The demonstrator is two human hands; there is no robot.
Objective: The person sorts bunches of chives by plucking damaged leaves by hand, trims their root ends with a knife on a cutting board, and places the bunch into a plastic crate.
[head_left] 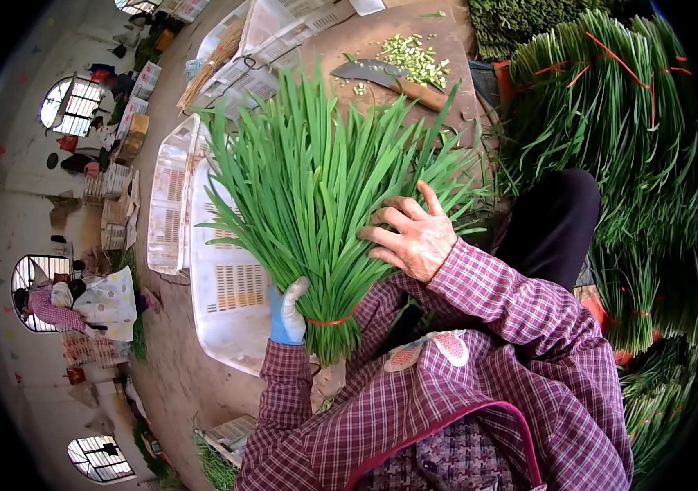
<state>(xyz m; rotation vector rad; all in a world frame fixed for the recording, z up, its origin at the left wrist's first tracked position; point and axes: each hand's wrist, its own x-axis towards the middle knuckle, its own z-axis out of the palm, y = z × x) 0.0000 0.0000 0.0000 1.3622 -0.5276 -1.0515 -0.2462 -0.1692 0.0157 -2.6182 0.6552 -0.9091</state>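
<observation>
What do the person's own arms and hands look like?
Both arms have long checked sleeves, purplish-red with thin pale lines that make lots of little squares. The left hand wears a glove, whitish on the part at the fingers and blue toward the wrist. The right hand wears no glove.

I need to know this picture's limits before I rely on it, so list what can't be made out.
In the head view:
- Left hand's fingers: largely hidden behind the banded chive bundle.
- White slotted crate: partly covered by the bundle's leaves.
- Distant person's hands: too small to tell.
- Stacked chive bundles, right: cut off by the dark lens edge.
</observation>
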